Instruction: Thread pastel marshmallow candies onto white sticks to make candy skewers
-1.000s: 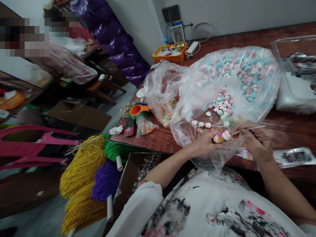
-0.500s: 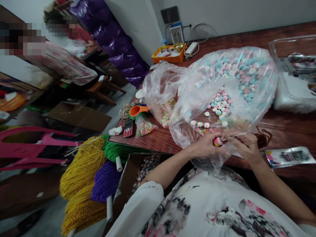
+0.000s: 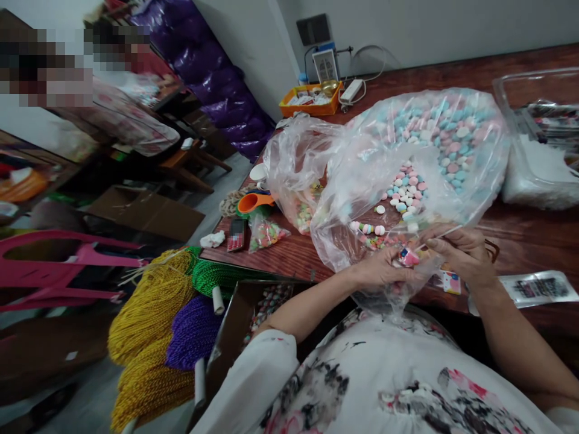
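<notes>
My left hand (image 3: 382,268) pinches a small pink piece with coloured spots (image 3: 409,257) over the near edge of a clear plastic bag (image 3: 332,238). Just to its right, the fingers of my right hand (image 3: 470,250) are closed on a thin white stick (image 3: 449,231) that points toward the piece. Whether stick and piece touch is hard to make out. Ahead of both hands, loose pastel button-shaped pieces (image 3: 409,191) lie in the bag's mouth, and many more fill its far part. A short row of such pieces (image 3: 368,228) lies beyond my left hand.
Right of my hands lie a printed packet (image 3: 543,287) and a small card (image 3: 451,282). A clear plastic tub (image 3: 520,187) stands at right. Leftward are a phone (image 3: 236,234), an orange scoop (image 3: 256,203) and cord bundles (image 3: 149,307). Another person (image 3: 136,120) sits far left.
My right hand has shifted slightly right, away from my left. More of the pink piece shows in my left fingers, and the small card beneath my right hand has come into sight.
</notes>
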The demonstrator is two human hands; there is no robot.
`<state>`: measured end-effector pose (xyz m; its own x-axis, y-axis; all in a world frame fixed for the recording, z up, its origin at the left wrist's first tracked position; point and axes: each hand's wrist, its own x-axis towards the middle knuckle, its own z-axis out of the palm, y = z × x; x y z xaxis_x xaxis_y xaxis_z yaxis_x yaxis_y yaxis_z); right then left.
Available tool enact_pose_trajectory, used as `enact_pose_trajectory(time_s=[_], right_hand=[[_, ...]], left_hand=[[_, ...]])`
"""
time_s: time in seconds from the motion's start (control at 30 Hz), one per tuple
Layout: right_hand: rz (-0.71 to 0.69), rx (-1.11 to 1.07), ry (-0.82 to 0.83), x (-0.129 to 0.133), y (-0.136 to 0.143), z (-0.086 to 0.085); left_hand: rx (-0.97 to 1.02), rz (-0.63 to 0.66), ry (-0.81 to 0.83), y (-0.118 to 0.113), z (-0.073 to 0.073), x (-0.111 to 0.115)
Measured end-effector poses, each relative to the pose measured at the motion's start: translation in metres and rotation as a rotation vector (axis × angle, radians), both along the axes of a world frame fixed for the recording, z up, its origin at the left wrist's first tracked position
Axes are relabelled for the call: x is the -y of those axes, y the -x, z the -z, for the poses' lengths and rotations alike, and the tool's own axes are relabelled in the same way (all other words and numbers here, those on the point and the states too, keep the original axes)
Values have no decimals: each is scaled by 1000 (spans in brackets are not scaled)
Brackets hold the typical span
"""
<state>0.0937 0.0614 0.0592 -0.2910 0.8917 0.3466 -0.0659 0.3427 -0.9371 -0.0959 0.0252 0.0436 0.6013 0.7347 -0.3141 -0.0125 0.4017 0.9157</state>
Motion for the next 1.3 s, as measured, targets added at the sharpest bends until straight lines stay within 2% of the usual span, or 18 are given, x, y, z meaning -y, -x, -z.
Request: enact_pose_trajectory(time_s=[0.07, 0.17, 0.27, 0.4, 0.47, 0.6, 0.67, 0.77, 0.9, 0.97, 1.13, 1.23, 1.3], right_hand=[[26, 22, -34, 5, 6, 7], [77, 71, -96, 13, 16, 18], [101, 125, -135, 12, 14, 26], [171, 78, -81, 3, -3, 25], [179, 62, -93, 1, -6, 22], [-23, 84, -182, 6, 8, 20], [-75, 72, -193, 8, 16, 23], [-97, 53, -146, 7, 19, 31], [-56, -57, -24, 3, 11, 38], [-9, -83, 26, 1, 11, 38], [44, -108, 124, 0, 23, 37], [56, -259, 263, 7, 27, 38], [62, -233, 274, 15, 28, 37]], left_hand=[[-83, -76, -202, 1, 6, -5], [-156, -98, -450, 3, 13, -13], [-303, -97, -566, 9, 12, -14], [-525, -53, -646, 22, 4, -10], [-574, -54, -646, 25, 4, -9], [-482, -80, -619, 20, 11, -8], [-423, -96, -594, 17, 14, -8], [-307, -129, -521, 17, 12, -8], [-27, -41, -325, 25, 2, -11], [-2, -29, -269, 26, 1, -12], [-99, -242, -341, 17, 7, -10], [-76, -364, -214, 12, 7, -7], [-88, -384, -154, 10, 5, -5]])
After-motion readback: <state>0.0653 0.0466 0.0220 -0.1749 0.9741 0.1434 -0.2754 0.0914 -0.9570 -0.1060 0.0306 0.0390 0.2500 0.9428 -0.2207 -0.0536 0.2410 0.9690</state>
